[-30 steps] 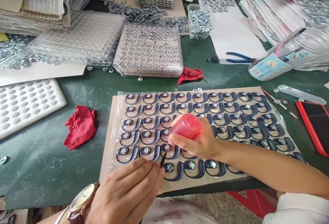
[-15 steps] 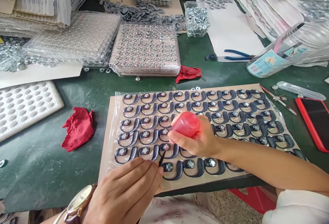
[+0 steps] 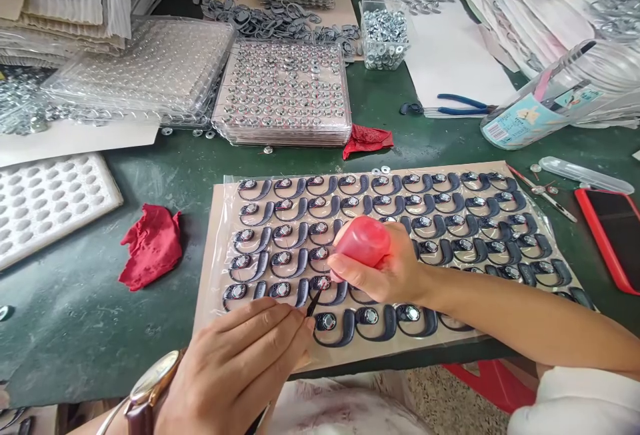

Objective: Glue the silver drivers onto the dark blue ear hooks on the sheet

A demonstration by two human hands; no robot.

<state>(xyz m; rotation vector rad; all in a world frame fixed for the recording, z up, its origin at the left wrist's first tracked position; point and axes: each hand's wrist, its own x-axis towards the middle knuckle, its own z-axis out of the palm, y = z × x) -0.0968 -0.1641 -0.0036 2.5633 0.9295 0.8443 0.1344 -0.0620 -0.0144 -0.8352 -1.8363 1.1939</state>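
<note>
The right hand (image 3: 383, 262) grips a red squeeze bottle (image 3: 363, 242) over the sheet of dark looped parts (image 3: 217, 212); the left hand (image 3: 245, 362) pinches black tweezers (image 3: 314, 303) at the near-left part.

Tabletop (image 3: 150, 175): a board (image 3: 350, 356) is lying front and centre, rows of parts (image 3: 326, 321) sitting over it. Left of the board a cloth (image 3: 150, 246) is lying; a single tray (image 3: 50, 212) is resting farther left. Behind the board, stacked trays (image 3: 285, 88) are standing, a second cloth (image 3: 369, 140) lying beside their near right corner. A washer box (image 3: 384, 35) is standing behind that cloth. Pliers (image 3: 463, 103) are lying partly on paper (image 3: 455, 55), a jar (image 3: 525, 115) resting to their right. Right of the board a phone (image 3: 613, 242) is lying.
</note>
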